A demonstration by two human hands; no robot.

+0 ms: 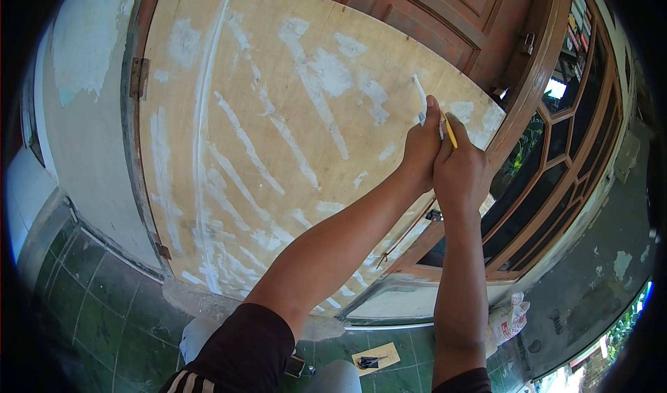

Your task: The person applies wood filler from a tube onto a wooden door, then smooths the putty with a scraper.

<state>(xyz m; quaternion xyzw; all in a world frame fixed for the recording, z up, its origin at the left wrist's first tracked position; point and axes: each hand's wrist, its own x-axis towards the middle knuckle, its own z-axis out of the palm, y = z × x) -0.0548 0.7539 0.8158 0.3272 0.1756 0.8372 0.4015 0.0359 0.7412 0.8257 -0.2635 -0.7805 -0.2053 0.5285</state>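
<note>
My left hand [421, 146] is closed on a thin white-smeared putty scraper [420, 94], whose narrow end points up at the door panel. Right beside it, my right hand [462, 167] grips a slim yellow scraper [451, 130] seen nearly edge-on. The two hands overlap in view, near the right edge of the panel. Behind them is a pale wooden door panel [382, 53] with many white filler patches [330, 73] and streaks. A long white vertical line [203, 108] of filler runs down its left part.
Hinges [140, 77] hold the panel at its left. A brown wooden window frame [535, 205] stands close to the right. On the green tiled floor [104, 310] lie a board with a dark tool [372, 361] and a white sack [508, 321].
</note>
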